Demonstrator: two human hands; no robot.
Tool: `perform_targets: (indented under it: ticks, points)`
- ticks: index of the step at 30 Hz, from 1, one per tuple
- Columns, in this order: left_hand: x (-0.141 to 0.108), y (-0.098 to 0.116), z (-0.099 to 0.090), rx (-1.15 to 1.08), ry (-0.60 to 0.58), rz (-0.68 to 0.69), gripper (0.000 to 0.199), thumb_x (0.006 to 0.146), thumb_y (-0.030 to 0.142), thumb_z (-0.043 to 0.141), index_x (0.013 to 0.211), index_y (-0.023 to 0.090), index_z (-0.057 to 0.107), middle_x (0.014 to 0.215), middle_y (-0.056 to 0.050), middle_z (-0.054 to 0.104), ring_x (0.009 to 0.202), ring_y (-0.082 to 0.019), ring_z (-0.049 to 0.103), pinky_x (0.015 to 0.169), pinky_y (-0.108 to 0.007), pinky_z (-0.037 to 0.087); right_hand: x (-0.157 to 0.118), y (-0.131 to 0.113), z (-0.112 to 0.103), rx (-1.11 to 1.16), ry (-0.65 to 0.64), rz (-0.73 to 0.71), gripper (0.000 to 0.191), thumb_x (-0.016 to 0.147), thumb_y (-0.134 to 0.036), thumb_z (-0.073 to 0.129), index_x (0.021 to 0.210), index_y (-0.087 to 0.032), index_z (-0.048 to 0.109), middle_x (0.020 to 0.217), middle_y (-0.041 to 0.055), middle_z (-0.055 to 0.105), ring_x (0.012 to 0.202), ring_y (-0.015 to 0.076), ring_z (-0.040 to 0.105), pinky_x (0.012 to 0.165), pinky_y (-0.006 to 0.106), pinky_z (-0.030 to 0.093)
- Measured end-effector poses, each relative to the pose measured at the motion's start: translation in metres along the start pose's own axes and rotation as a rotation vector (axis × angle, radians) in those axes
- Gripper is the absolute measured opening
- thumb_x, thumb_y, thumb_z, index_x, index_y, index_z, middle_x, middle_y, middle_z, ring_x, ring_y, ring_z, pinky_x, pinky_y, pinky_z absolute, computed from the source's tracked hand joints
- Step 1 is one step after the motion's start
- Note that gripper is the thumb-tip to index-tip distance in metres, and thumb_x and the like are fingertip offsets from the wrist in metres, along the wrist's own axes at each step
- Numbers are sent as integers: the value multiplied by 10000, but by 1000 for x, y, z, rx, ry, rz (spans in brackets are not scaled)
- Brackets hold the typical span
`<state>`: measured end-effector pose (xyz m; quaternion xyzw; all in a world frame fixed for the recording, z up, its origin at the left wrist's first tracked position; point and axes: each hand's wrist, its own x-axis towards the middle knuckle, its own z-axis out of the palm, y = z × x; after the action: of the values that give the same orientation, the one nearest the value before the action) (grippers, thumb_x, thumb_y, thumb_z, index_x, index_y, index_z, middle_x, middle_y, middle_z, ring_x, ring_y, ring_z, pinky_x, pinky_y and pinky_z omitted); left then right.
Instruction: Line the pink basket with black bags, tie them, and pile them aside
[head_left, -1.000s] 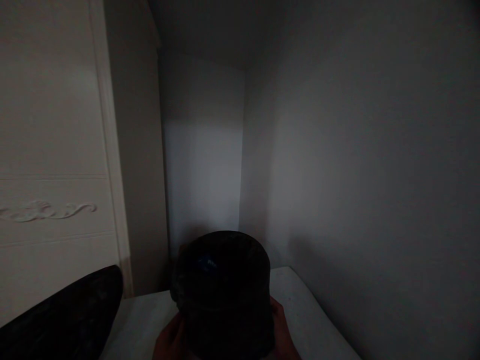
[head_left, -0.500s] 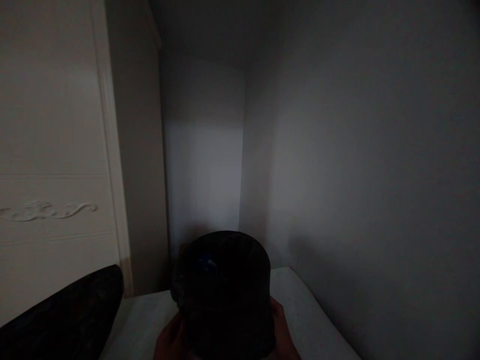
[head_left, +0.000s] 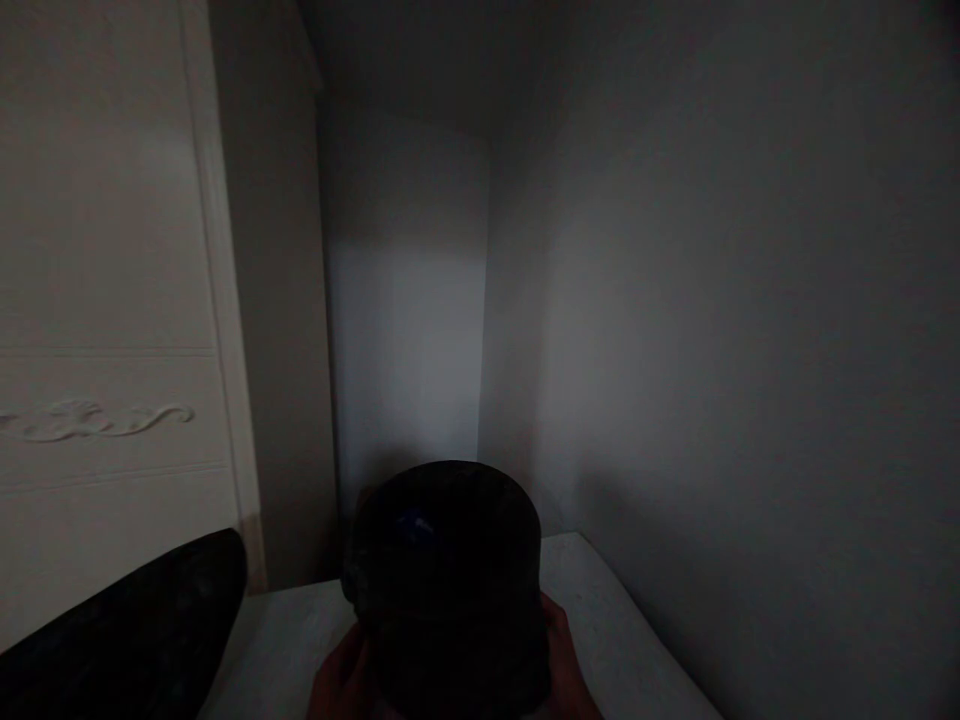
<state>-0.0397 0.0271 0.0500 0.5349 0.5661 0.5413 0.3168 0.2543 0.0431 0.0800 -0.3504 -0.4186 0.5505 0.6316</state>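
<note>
A dark, rounded, cap-like thing [head_left: 457,590] is held up in front of me at the bottom middle of the head view. The light is too dim to show its exact kind; a small blue patch shows on its upper part. My left hand [head_left: 341,680] grips its left side and my right hand [head_left: 564,655] its right side. Both hands are closed against it, with most of the fingers hidden behind or under it.
Under the hands lies a pale flat surface [head_left: 289,620] running back to the corner. A grey wall [head_left: 720,330] borders it on the right. At far left stands a white cabinet [head_left: 112,250] with carved trim, and a large dark shape [head_left: 142,630] juts in below it.
</note>
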Motion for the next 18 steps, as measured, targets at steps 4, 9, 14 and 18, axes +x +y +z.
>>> perform_targets:
  ticks: [4,9,14,18]
  points:
    - [3,-9,-1,16,14,5,616,855,630,576,1202,160,773,1282,-133,776,1224,-384,706,1070,-511,554,1,1,0,20,-35,23,290,749,-439,794,787,-151,791,740,56,732,672,194,586,651,322,506]
    - [2,-8,-2,29,33,14,579,840,628,603,1148,176,795,1227,-137,797,1191,-398,721,1048,-529,565,3,6,-3,-72,4,0,377,741,-526,781,827,-160,807,800,84,758,734,227,633,677,340,524]
    - [2,-7,-2,41,21,13,610,859,639,568,1190,171,777,1285,-137,773,1243,-392,694,1081,-531,542,2,3,-2,-115,-1,-9,408,743,-551,775,849,-158,815,786,91,763,745,236,645,664,336,526]
    - [2,-4,-2,67,12,0,628,846,647,556,1169,159,783,1296,-142,767,1232,-389,701,1095,-518,534,0,-1,0,-81,-3,-9,401,743,-531,778,874,-154,821,757,86,756,755,245,649,673,349,533]
